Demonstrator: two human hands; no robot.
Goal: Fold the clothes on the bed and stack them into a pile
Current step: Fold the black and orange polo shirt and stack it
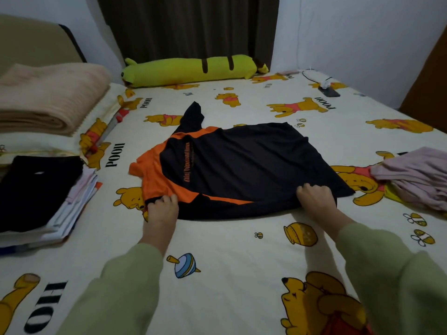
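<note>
Nearest to you: both forearms in pale green sleeves reach fwd over the cartoon-bear bedsheet point(229, 250).

Your left hand point(161, 209) has its fingers curled onto the orange sleeve end of the black-and-orange jersey point(242, 165), at the near-left corner. Your right hand point(314, 198) is knuckles-up w/ fingers curled into the black hem edge at the near-right. Both read as clamped on cloth, not flat on it. Judgement: you hold the two near corners so the near long edge can be lifted and carried over in one fold; gripping both ends keeps that edge straight.

The jersey lies spread mid-bed, lengthwise left to right, orange shoulder end to the left, hem to the right. Its far sleeve sticks up and away, not yet tucked, so expect it to need folding in.

Left of it, near: the folded pile point(38, 192), a black garment on top of lighter ones, sits clear of the jersey; prob. the stacking spot, within reach of your left hand. Right, same depth: the pink crumpled garment point(416, 177), unfolded, w/ a bit of yellow cloth under it; looks like the remaining work.

Farther left: a rolled beige blanket point(48, 97) on the pillow. Far edge: a long yellow-green plush bolster point(191, 71) along the curtain. Far right: a dark phone point(329, 92) on its charging cable. None is in the fold's path.
</note>
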